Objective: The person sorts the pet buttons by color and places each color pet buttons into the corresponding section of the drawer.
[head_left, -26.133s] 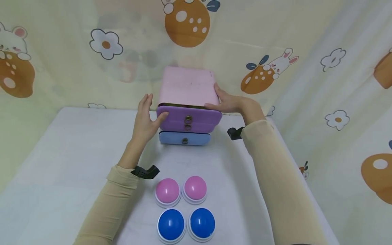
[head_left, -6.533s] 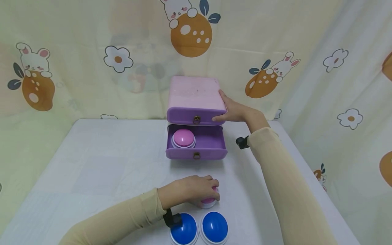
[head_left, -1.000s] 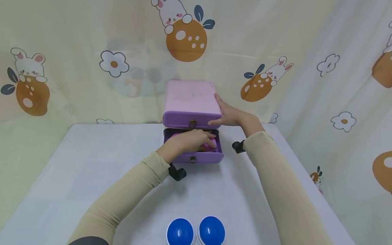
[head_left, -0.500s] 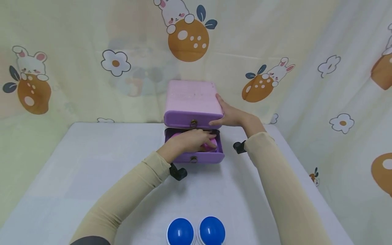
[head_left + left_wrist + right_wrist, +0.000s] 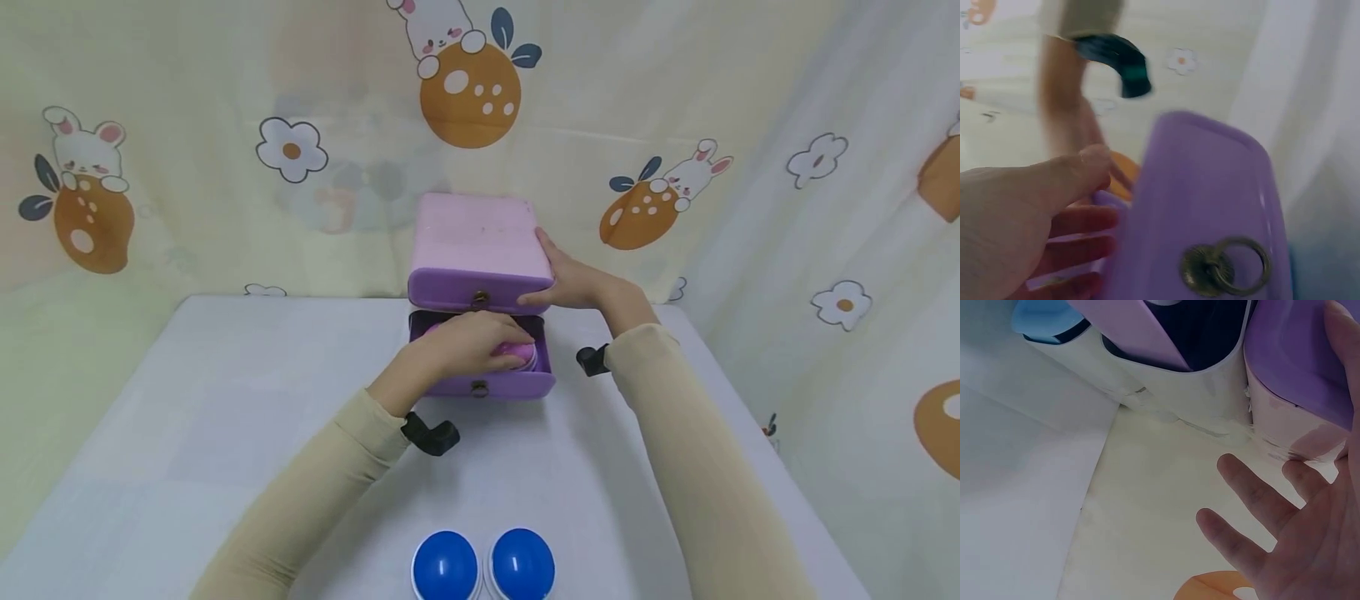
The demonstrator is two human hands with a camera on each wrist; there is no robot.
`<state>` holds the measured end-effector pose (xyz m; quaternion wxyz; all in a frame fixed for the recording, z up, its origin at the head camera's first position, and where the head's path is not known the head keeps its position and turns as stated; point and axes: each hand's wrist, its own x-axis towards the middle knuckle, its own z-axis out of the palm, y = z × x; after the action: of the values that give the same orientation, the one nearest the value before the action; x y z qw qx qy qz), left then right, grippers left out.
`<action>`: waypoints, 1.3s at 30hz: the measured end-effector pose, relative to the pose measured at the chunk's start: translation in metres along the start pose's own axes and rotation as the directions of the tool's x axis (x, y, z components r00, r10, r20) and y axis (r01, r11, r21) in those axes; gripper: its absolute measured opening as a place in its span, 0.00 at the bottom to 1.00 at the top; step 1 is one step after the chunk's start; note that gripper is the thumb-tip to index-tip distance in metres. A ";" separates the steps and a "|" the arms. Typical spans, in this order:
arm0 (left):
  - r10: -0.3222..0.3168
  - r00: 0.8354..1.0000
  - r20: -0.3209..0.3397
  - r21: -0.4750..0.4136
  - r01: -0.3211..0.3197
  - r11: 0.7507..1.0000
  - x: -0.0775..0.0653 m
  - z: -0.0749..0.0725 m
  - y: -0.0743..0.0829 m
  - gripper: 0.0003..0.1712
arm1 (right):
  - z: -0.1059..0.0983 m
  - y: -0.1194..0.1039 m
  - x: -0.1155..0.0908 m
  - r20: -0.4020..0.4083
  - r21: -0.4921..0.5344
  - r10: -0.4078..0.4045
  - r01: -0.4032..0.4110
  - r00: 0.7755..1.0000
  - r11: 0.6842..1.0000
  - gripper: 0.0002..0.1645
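A small drawer cabinet point(image 5: 480, 233) with a pink top stands at the back of the table, its middle purple drawer point(image 5: 517, 385) pulled out. My left hand point(image 5: 468, 342) is over that drawer, its fingers extended above a pink dome button point(image 5: 525, 357) with a white base. A second pink dome in the drawer is mostly hidden behind this hand. In the left wrist view the thumb and fingers point(image 5: 1079, 247) are apart, beside the drawer front with its ring pull point(image 5: 1225, 265). My right hand point(image 5: 573, 279) rests on the cabinet's upper right side, thumb on the closed top drawer's front, other fingers spread.
Two blue dome buttons point(image 5: 446, 567) stand side by side at the near edge of the view. A blue bottom drawer point(image 5: 1041, 319) shows in the right wrist view. Behind the white-covered table point(image 5: 247, 400) hangs a printed curtain point(image 5: 352, 83).
The middle drawer was pulled out and both pink dome buttons went from the table into it. Just now my left fingers have loosened and lifted slightly off the second one. My right hand stays put.
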<state>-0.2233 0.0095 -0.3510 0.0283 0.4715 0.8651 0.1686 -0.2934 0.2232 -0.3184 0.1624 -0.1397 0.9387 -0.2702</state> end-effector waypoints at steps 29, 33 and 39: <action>-0.226 0.834 -0.504 -0.221 0.129 0.967 -0.107 0.065 -0.068 0.68 | 0.002 -0.002 0.002 0.001 0.009 -0.002 0.002 1.000 1.000 0.76; -0.273 0.840 -0.469 -0.254 0.168 0.953 -0.111 0.066 -0.071 0.69 | 0.002 -0.001 0.001 -0.005 0.020 0.003 -0.003 1.000 1.000 0.76; -0.315 0.856 -0.410 -0.270 0.216 0.938 -0.113 0.070 -0.076 0.68 | 0.002 0.003 0.003 -0.010 0.032 0.007 -0.006 1.000 0.999 0.76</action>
<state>-0.2068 -0.1031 -0.4536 -0.0974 0.2897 0.8819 0.3589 -0.2959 0.2234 -0.3226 0.1607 -0.1326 0.9356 -0.2851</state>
